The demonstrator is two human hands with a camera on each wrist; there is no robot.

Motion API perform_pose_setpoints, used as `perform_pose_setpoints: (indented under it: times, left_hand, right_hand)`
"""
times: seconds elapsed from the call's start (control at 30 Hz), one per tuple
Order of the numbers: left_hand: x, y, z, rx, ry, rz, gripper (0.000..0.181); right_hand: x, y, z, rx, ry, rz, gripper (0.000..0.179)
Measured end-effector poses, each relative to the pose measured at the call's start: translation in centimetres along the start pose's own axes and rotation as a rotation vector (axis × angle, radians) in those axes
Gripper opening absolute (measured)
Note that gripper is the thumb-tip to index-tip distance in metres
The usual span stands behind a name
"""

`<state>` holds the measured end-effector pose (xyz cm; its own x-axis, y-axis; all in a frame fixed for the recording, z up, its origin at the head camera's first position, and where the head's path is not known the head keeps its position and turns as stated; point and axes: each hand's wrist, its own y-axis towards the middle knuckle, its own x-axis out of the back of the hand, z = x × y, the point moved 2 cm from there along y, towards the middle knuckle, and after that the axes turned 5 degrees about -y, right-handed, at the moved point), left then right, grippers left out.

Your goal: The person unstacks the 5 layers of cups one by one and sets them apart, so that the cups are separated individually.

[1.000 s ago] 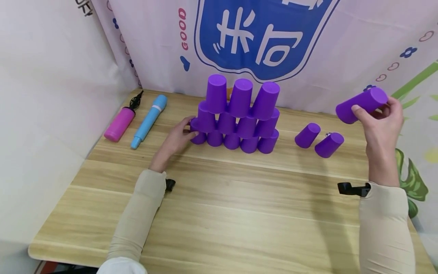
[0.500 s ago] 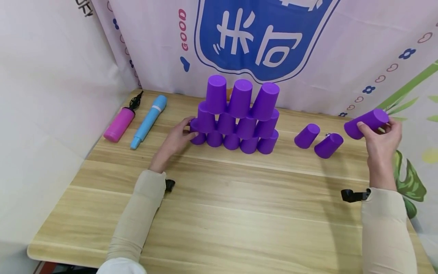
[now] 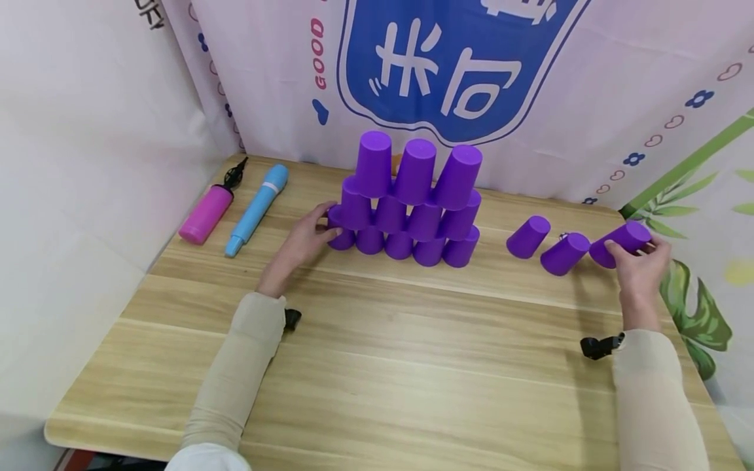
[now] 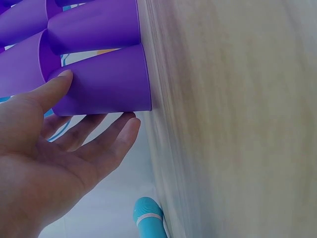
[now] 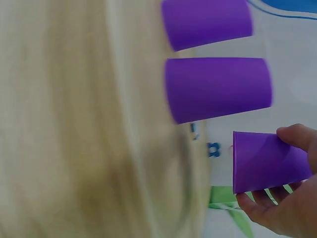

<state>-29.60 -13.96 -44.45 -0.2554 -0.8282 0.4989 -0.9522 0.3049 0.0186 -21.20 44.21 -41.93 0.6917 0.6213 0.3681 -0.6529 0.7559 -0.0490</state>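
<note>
A three-tier pyramid of upside-down purple cups (image 3: 415,171) stands toward the back of the table. At its lower left, my left hand (image 3: 307,237) holds the end cup of the bottom row, thumb over its front and fingers along its outer side, as the left wrist view also shows this bottom cup (image 4: 106,82). On the right, my right hand (image 3: 645,269) grips a tilted purple cup (image 5: 267,161), its mouth facing the table. Just left of it stand two upside-down purple cups, the nearer cup (image 3: 564,254) and the farther cup (image 3: 528,237).
A pink hand pump (image 3: 207,212) with a black tip and a light-blue pump (image 3: 257,209) lie on the table (image 3: 377,366) at the back left. A printed cloth (image 3: 283,78) hangs right behind the table's back edge. A small patterned item (image 3: 563,235) peeks out behind the right cups.
My right hand has lowered its cup toward the tabletop, ending close beside the two standing cups. The left hand has stayed at the pyramid's bottom-left cup.
</note>
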Motion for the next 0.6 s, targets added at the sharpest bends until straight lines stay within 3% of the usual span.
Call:
perform_pose_setpoints:
  times: [0.23,0.6]
  left_hand:
    - [0.0,-0.1,-0.1,-0.01,0.004,0.003,0.061]
    - [0.1,-0.1,-0.1,-0.015,0.005,0.0,0.06]
  right_hand:
    - [-0.5,0.6,-1.8,-0.013,-0.237,0.039,0.078]
    - [-0.9,0.9,-3.4,0.014,-0.282,0.028,0.077]
